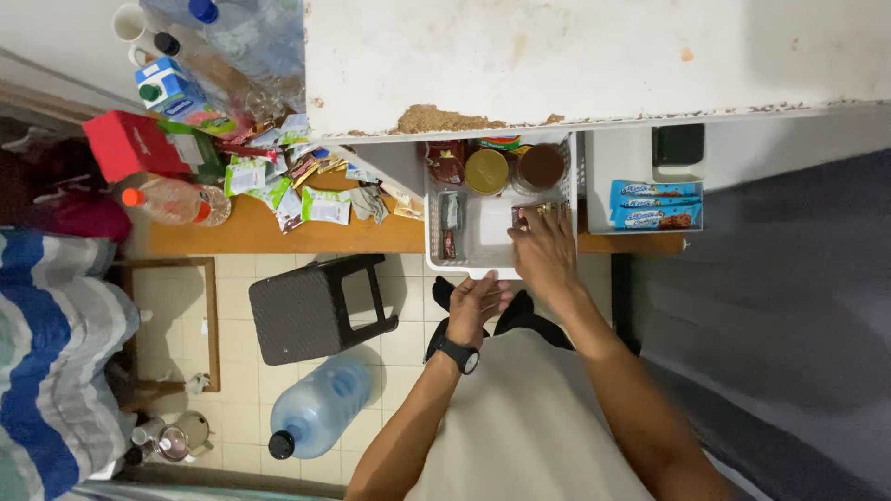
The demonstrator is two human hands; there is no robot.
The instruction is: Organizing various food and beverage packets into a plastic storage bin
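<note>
The right hand (546,252) grasps a small packet (538,212) inside the white basket (436,243) at the counter's (241,234) front edge. The left hand (473,306), loosely curled and holding nothing, steadies the basket's rim. Jars (486,171) already sit inside; loose sachets (278,186) remain scattered on the counter.

two jars (513,170) are sitting in the basket (483,249) at frame centre on the counter (278,237), packets (288,181) lying to its left, a stool (311,306) standing below.

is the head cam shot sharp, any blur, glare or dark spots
Head view: mostly sharp and evenly lit; the right hand in the white basket and the left hand look slightly soft; no strong glare on the white cabinet top; the right side falls into dim grey shadow; wide-angle lens bends the edges.
</note>
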